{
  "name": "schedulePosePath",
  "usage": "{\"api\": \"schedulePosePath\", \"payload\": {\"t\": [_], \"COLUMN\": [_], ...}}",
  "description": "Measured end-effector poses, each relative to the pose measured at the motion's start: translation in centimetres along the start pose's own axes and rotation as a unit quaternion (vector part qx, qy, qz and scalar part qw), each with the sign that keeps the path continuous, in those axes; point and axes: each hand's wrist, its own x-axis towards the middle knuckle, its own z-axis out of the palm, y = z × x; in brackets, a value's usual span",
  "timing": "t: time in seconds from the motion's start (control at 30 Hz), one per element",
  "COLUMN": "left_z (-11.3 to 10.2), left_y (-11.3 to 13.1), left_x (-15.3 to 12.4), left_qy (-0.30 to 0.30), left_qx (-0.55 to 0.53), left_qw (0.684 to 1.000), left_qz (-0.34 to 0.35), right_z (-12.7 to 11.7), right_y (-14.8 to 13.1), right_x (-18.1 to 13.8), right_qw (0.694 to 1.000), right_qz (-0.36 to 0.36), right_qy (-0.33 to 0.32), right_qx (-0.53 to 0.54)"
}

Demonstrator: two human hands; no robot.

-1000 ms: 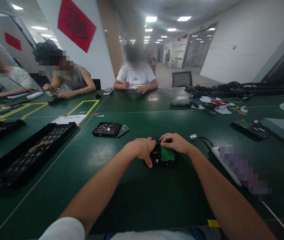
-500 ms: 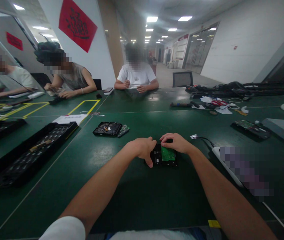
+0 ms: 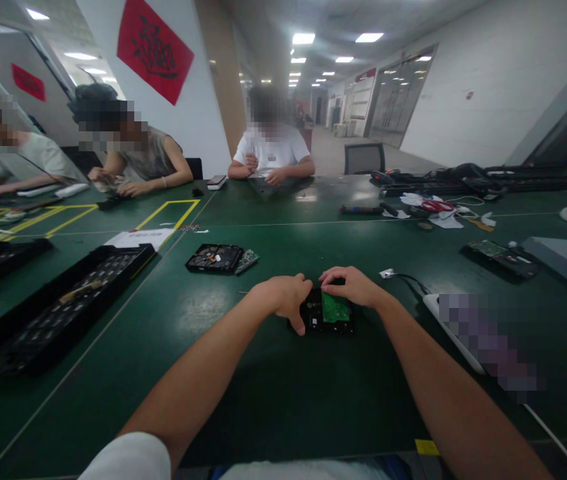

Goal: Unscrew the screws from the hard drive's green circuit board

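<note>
A black hard drive [image 3: 316, 323] lies on the green table in front of me, with a green circuit board [image 3: 336, 308] on its right part. My left hand [image 3: 290, 299] is closed around the drive's left end, thumb at the near side and fingers at the far side. Bent over the far edge of the circuit board is my right hand [image 3: 348, 283], its thumb and fingertips closed at the board's edge. Its fingertips partly hide the board's upper corner. Left of the hands rests a second, opened hard drive [image 3: 214, 257], a loose circuit board [image 3: 247, 261] beside it.
Long black trays [image 3: 68, 300] sit at left. At right are another drive [image 3: 500, 259], a grey metal box [image 3: 566, 259] and a white device [image 3: 456, 330] with a cable. A screwdriver-like tool [image 3: 360, 209] and red-handled scissors [image 3: 437, 207] lie farther back. Three people sit across the table.
My hands and the hard drive look unchanged. Across the table, the person in the white shirt has shifted both hands slightly, bringing them nearer together.
</note>
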Motion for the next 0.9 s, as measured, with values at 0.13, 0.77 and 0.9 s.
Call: {"api": "schedulePosePath", "payload": {"t": [0.13,0.77,0.9], "left_z": [0.0,0.5,0.5], "left_y": [0.0,-0.3,-0.2], "left_x": [0.1,0.3,0.4], "left_qy": [0.002,0.011,0.008], "left_qx": [0.000,0.008,0.010], "left_qw": [1.000,1.000,1.000], "left_qz": [0.000,0.011,0.006], "right_z": [0.1,0.5,0.8], "right_y": [-0.2,0.5,1.1], "right_x": [0.0,0.2,0.3], "right_qw": [1.000,0.999,0.997], "right_qz": [-0.002,-0.001,0.027], "right_qy": [0.001,0.032,0.057], "right_qx": [0.005,0.014,0.034]}}
